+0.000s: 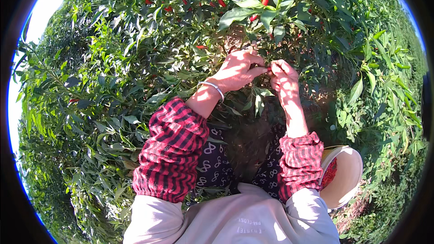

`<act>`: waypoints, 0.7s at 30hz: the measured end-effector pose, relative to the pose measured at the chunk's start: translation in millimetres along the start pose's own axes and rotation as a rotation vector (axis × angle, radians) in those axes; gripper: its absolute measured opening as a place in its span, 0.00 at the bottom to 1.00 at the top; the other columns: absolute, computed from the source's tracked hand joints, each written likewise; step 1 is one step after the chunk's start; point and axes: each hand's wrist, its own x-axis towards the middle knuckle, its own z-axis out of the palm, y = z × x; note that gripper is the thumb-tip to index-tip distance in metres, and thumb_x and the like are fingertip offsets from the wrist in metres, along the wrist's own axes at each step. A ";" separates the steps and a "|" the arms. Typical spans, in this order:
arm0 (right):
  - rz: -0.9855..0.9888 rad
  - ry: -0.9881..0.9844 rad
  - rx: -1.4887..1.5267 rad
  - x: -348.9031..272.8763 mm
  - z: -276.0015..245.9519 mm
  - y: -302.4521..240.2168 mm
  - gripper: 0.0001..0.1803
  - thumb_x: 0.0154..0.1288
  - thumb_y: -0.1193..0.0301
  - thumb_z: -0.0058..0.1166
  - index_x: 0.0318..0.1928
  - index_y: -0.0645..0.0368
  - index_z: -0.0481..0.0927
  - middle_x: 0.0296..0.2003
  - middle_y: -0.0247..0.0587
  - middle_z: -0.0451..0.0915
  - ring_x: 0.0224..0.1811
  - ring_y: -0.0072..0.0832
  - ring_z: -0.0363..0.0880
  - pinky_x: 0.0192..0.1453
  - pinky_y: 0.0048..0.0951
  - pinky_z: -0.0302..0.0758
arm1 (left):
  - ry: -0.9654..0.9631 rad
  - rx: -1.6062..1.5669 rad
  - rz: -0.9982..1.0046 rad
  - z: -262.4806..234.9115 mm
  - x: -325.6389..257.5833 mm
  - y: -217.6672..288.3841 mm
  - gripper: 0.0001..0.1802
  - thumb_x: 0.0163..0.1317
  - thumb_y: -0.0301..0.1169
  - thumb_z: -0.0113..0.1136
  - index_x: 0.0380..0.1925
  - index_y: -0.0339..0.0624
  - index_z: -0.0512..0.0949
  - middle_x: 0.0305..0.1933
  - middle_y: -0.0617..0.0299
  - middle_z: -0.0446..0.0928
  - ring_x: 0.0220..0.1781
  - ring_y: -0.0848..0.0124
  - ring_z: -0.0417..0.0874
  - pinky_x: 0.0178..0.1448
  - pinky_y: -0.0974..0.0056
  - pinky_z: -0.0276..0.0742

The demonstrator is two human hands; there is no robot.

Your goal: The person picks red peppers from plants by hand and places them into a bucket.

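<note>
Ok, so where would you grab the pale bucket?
Probably by the right part of its rim, coming from the right. That curved edge of the pale bucket is uncovered, while the checked right sleeve hides its left side.

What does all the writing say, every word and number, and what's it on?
Gray shirt: small, faint lettering on the front; I won't copy out the words.
Dark trousers: white loops like figure eights, which look like a pattern rather than writing.
Cream bucket: no writing shows.
Silver bracelet: no writing I can make out.
</note>
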 end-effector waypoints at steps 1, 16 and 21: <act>0.005 0.021 -0.003 2.0 -2.7 1.6 0.05 0.63 0.70 0.52 0.35 0.58 0.76 0.23 0.26 0.71 0.15 0.07 0.57 0.15 0.11 0.51 | 0.024 -0.030 0.003 1.3 2.0 -0.6 0.10 0.54 0.33 0.59 0.31 0.36 0.78 0.30 0.54 0.74 0.35 0.59 0.75 0.41 0.61 0.70; -0.295 0.159 -0.123 0.4 27.7 -9.3 0.02 0.57 0.76 0.57 0.31 0.60 0.78 0.20 0.24 0.73 0.18 0.08 0.60 0.20 0.13 0.55 | -0.102 -0.145 -0.075 -0.9 4.7 -5.7 0.11 0.58 0.33 0.53 0.32 0.36 0.76 0.27 0.54 0.76 0.29 0.64 0.76 0.36 0.61 0.70; -0.322 0.150 -0.144 1.2 26.9 -12.0 0.06 0.59 0.75 0.55 0.35 0.64 0.76 0.25 0.31 0.75 0.26 0.16 0.70 0.32 0.18 0.66 | -0.152 -0.139 -0.145 -2.9 7.6 -5.3 0.12 0.58 0.35 0.54 0.31 0.35 0.77 0.24 0.56 0.76 0.27 0.69 0.74 0.33 0.63 0.68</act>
